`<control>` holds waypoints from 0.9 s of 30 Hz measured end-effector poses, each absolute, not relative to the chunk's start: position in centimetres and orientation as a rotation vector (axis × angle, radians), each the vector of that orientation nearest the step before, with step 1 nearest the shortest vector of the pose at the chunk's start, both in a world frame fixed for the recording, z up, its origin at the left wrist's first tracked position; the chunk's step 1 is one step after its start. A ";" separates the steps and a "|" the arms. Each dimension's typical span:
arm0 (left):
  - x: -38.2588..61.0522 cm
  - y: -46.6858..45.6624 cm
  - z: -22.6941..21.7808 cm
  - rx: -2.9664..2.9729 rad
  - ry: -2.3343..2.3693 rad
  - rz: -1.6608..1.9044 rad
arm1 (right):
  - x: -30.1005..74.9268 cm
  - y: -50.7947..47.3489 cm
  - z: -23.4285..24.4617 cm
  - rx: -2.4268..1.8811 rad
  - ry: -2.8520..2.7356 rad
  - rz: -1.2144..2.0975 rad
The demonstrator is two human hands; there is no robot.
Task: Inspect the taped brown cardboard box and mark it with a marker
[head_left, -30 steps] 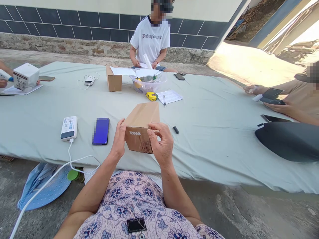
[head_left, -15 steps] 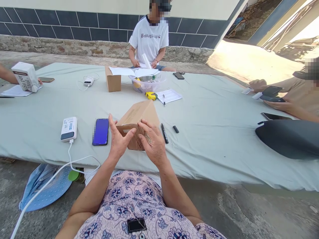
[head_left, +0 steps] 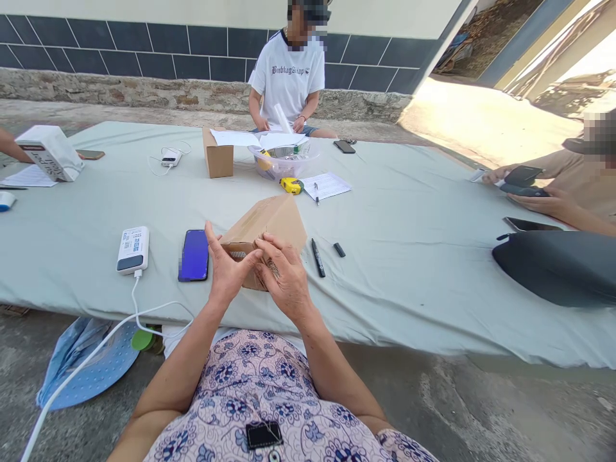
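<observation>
Brown rectangular cardboard box [head_left: 272, 215]: located directly ahead of the person, over the near side of the cloth-covered table [head_left: 399, 256], between both hands. Handling estimate: light, moderately stiff, dry-surfaced; the creased near end may yield under pressure — support the long side walls. Left hand [head_left: 226, 273]: at the near left corner, thumb and forefinger spread wide apart. Right hand [head_left: 287, 276]: at the near right corner, fingertips against the cardboard — whether they pinch an edge cannot be told.

Behind the cloth-covered table [head_left: 399, 212], dark tiles [head_left: 166, 37] band a pale wall [head_left: 144, 9] beside sunlit ground [head_left: 440, 119].
</observation>
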State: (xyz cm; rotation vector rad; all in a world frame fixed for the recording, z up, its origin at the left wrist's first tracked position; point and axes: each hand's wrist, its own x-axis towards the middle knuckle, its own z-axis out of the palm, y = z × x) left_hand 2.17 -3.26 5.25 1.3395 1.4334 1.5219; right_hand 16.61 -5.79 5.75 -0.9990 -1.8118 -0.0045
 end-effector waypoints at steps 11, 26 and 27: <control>1.7 -3.2 5.9 1.304 1.520 1.465 | 16.7 -5.5 4.9 -1.060 -1.870 0.041; -1.4 -2.0 6.6 0.706 1.082 1.573 | 19.7 -5.7 5.4 -1.120 -1.894 -0.041; -1.5 -2.0 6.7 0.693 1.078 1.549 | 19.8 -5.6 5.4 -1.123 -1.863 -0.052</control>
